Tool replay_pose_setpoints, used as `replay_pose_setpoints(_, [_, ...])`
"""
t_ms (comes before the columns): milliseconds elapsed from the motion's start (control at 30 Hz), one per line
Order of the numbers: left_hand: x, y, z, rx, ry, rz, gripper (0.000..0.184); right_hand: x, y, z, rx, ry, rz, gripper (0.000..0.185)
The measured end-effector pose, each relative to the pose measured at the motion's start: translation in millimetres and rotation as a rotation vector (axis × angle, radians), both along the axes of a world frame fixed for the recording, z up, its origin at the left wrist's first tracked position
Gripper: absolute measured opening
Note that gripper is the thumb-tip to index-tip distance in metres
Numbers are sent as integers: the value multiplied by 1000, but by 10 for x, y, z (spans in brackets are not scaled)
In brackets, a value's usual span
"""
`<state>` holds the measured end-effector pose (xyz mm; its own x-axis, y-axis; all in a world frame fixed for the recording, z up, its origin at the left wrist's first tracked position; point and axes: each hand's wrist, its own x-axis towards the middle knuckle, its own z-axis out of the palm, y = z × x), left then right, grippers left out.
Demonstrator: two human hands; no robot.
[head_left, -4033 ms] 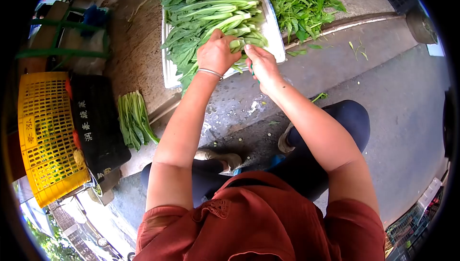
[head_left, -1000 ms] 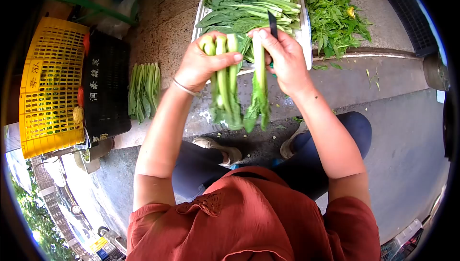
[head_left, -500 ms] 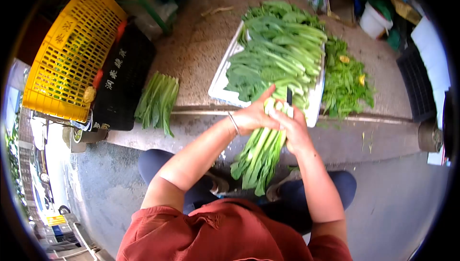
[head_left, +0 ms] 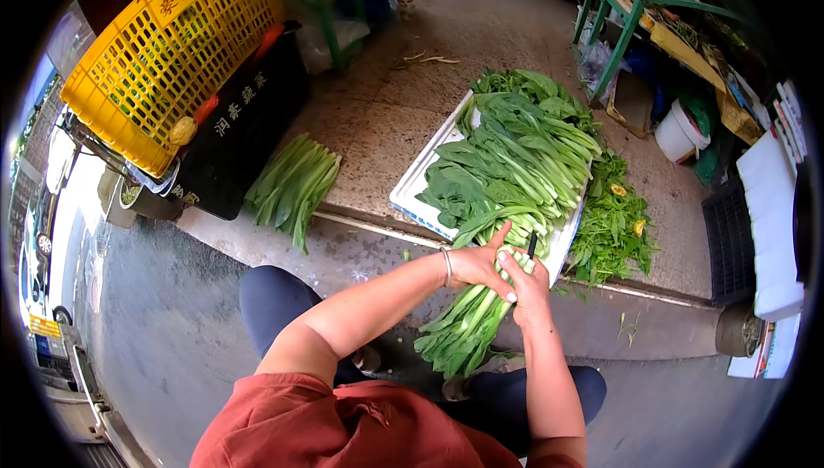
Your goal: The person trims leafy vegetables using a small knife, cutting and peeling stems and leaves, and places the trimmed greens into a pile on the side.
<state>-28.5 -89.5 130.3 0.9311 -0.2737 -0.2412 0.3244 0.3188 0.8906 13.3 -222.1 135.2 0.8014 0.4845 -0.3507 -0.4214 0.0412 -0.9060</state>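
My left hand (head_left: 476,266), with a bracelet on its wrist, is closed around the stems of a bunch of leafy greens (head_left: 463,329), one finger pointing up. My right hand (head_left: 527,286) grips the same bunch from the other side. A short black piece, perhaps a knife handle (head_left: 532,245), sticks up from my right hand; the rest of it is hidden. The leaves hang down toward my lap. Just beyond my hands, a heap of long-stemmed greens (head_left: 515,159) fills a white tray (head_left: 410,191).
Another bunch of greens (head_left: 296,183) lies on the ledge to the left. Beside it stand a black crate (head_left: 245,116) and a yellow crate (head_left: 176,47). Loose leaves with yellow flowers (head_left: 614,219) lie right of the tray. Further right are a white bucket (head_left: 681,131) and a black crate (head_left: 732,232).
The view has shifted, so the tray and crates appear in other places. Both hands stay on the bunch, its leaves still hanging down.
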Motion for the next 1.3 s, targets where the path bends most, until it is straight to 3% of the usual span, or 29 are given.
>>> replay_pose_setpoints(233, [-47,-64,41,69,-102,56,127,52,-51,-49,86,3,-122,32])
replay_pose_setpoints(300, [-125,-88,95,648,-222,125,127,79,-57,102,112,33,-185,32])
replay_pose_setpoints(333, [-213,-97,156,708,-150,117,129,82,-46,157,169,7,-230,33])
replay_pose_setpoints(367, [-292,-176,122,931,-187,164,127,122,-52,112,180,-21,-255,34])
replay_pose_setpoints(433, [-456,-359,283,1146,-104,143,123,168,-57,24,190,101,-261,34])
replay_pose_setpoints(500, [-458,-431,42,1176,-136,368,98,119,-16,5,163,157,-240,35])
replay_pose_setpoints(533, [-444,-408,-120,1033,-174,390,92,114,0,-33,122,126,-237,36])
replay_pose_setpoints(667, [-476,-174,-328,773,-147,435,82,104,5,-93,4,37,-172,41])
replay_pose_setpoints(767, [-553,365,-320,836,-153,514,83,25,60,37,-33,9,-85,54])
replay_pose_setpoints(833, [-605,907,-102,909,174,464,83,39,39,41,-16,16,-85,52])
replay_pose_setpoints(900, [-681,1460,-9,1080,321,480,81,68,11,16,-31,39,-72,51])
replay_pose_setpoints(967, [-776,2068,-239,1401,365,516,80,77,-8,-13,-47,61,-58,50])
replay_pose_setpoints(1033, [-859,2532,-295,1613,428,498,69,78,-18,-39,-19,86,-68,47])
replay_pose_setpoints(1100, [-890,2931,-385,1652,589,462,81,74,-4,-25,-7,80,-73,47])
replay_pose_setpoints(1167, [-900,3118,-506,1868,778,440,97,63,-5,-7,3,76,-89,46])
replay_pose_setpoints(1233, [-960,3330,-840,1765,1002,326,113,75,-23,8,-5,67,-92,45])
replay_pose_setpoints(1267, [-1092,3414,-1164,1616,932,465,117,104,-42,-8,9,68,-98,45])
replay_pose_setpoints(1300, [-1216,3573,-1594,1693,801,580,120,132,-72,4,1,70,-127,44])
